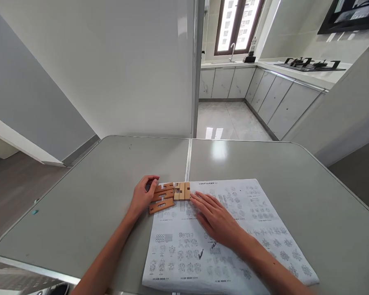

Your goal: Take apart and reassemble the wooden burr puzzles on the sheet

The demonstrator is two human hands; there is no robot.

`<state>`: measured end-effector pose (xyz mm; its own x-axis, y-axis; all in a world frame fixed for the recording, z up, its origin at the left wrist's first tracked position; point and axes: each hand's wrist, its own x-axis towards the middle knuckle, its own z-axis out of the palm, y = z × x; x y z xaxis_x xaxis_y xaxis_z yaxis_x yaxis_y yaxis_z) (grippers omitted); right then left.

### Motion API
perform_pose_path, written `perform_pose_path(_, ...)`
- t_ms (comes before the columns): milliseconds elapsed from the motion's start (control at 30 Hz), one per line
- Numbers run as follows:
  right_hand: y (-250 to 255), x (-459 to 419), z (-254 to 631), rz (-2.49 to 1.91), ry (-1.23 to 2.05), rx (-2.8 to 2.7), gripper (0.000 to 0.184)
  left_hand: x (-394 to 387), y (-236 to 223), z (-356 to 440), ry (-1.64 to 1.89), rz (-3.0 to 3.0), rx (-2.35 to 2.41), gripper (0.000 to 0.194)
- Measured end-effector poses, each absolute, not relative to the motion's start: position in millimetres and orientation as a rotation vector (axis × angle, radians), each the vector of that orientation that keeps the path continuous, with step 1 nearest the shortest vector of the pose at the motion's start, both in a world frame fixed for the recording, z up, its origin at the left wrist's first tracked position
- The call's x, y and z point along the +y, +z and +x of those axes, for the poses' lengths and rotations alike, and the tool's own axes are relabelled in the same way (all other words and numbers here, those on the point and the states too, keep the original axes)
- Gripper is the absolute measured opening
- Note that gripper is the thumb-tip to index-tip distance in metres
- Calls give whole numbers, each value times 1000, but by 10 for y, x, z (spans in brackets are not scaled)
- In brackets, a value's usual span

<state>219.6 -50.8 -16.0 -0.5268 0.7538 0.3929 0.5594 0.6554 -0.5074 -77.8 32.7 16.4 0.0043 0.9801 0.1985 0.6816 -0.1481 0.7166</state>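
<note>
Dark brown wooden puzzle pieces, notched and slotted, fan out on the left part of the printed sheet (172, 262). My left hand (144, 196) curls its thumb and fingers around the left end of the top dark brown puzzle piece (166, 187); its fingers partly hide that end. Below it lie a middle dark brown piece (169, 194) and a lower one (167, 203) marked with a figure. Light wooden puzzle pieces (187, 192) stand side by side against the dark ones. My right hand (215, 217) rests flat on the sheet, fingers outstretched, fingertips beside the light pieces' right edge.
The grey table (89, 213) has a seam (188, 162) running away from me and a small blue-green bit (35, 212) near its left edge. Beyond are a white wall panel (141, 73) and a kitchen with a gas stove (310, 64) and tap (232, 51).
</note>
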Motion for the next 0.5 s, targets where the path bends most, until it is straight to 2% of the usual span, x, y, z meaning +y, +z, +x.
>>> perform_pose_path(500,-126,-513,2190,-1080,473,-2313,60,339,189,-780,857,1998,1682,27)
